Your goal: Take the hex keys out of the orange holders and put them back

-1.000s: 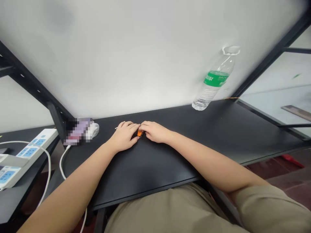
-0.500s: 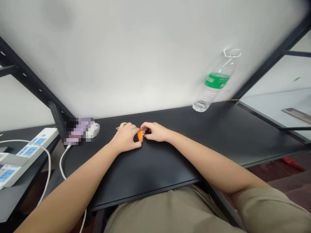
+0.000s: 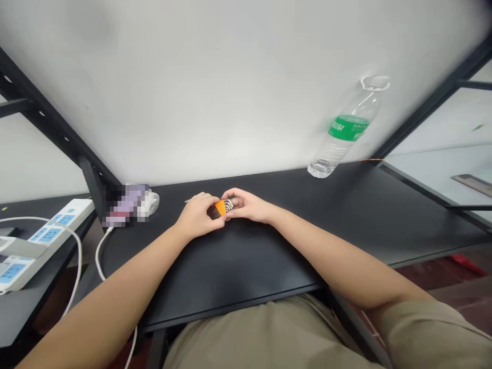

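A hex key set [image 3: 220, 208] with an orange holder is between my hands, just above or on the black tabletop [image 3: 246, 266]; I cannot tell which. My left hand [image 3: 198, 215] is closed around the long shafts, its thumb along the near side. Short silver bent ends of the keys fan out to the right of the holder. Around those ends curls my right hand [image 3: 248, 206], with its thumb and fingers at the holder's right side. The tip of a long key sticks out beyond my left knuckles.
At the back right, a large water bottle [image 3: 344, 128] with a green label stands by the wall. To the left are a white power strip [image 3: 46, 241], a white cable [image 3: 100, 256] and a blurred purple item [image 3: 128, 202]. Black metal frames [image 3: 61, 128] flank the table.
My right-hand fingers have opened a little, so more of the bent key ends shows. My left hand keeps its hold. The view has shifted slightly.
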